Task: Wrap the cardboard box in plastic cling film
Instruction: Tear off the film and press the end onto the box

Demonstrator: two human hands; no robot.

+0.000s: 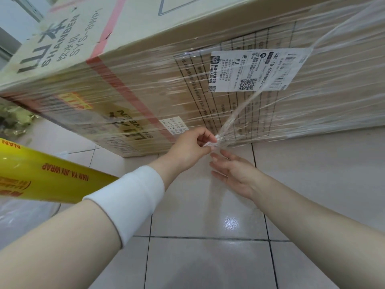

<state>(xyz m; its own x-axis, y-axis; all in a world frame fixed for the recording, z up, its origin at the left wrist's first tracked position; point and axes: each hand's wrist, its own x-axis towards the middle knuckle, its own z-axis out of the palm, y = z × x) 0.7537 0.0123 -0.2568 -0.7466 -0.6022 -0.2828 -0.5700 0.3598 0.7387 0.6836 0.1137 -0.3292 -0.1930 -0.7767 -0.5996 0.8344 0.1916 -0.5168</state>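
Left hand pinches cling film tail against cardboard box

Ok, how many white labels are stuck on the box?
2: a large shipping label upper right on the cardboard box, and a small label lower down, just above the left hand pinching the cling film. Other faces may hide more.

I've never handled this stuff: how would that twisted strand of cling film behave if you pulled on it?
Probably floppy and very light: the cling film bunches into a thin strand where the left hand pinches it. Likely stretchy and clingy, since layers lie tight against the cardboard box.
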